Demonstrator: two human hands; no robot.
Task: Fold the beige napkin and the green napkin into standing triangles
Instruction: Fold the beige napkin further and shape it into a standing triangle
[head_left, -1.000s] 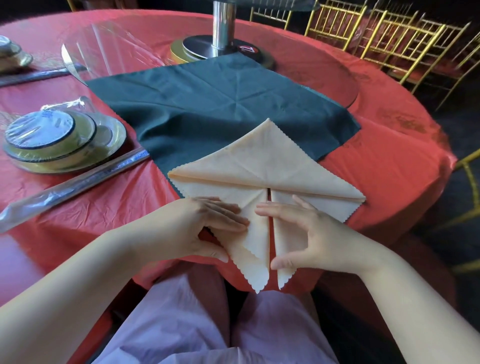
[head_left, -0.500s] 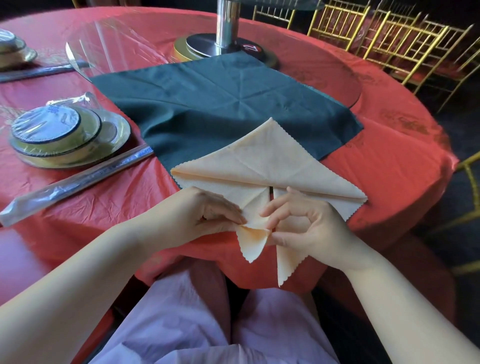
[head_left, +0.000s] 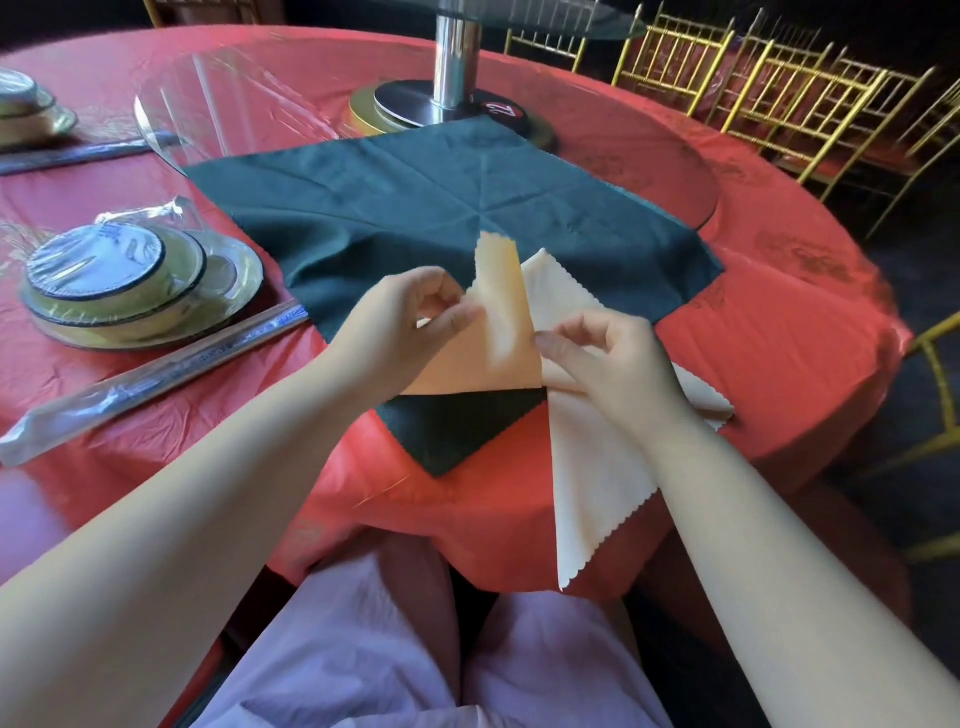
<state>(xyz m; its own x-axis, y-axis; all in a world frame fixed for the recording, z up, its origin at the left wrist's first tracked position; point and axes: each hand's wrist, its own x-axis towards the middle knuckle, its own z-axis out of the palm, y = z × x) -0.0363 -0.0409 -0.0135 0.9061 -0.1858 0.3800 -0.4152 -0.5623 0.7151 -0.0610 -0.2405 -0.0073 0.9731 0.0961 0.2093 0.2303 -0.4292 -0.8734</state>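
1. Since half a second ago, the left hand (head_left: 410, 322) has swung the left flap (head_left: 501, 312) of the beige napkin (head_left: 558, 299) up off the table (head_left: 779, 338). The flap now stands raised, pinched between thumb and fingers.
2. The right hand (head_left: 608, 358) pinches the napkin at its centre fold, close beside the left.
3. The right flap (head_left: 592, 493) hangs over the table edge.
4. The green napkin (head_left: 415, 208) lies flat beneath, its near corner bared.
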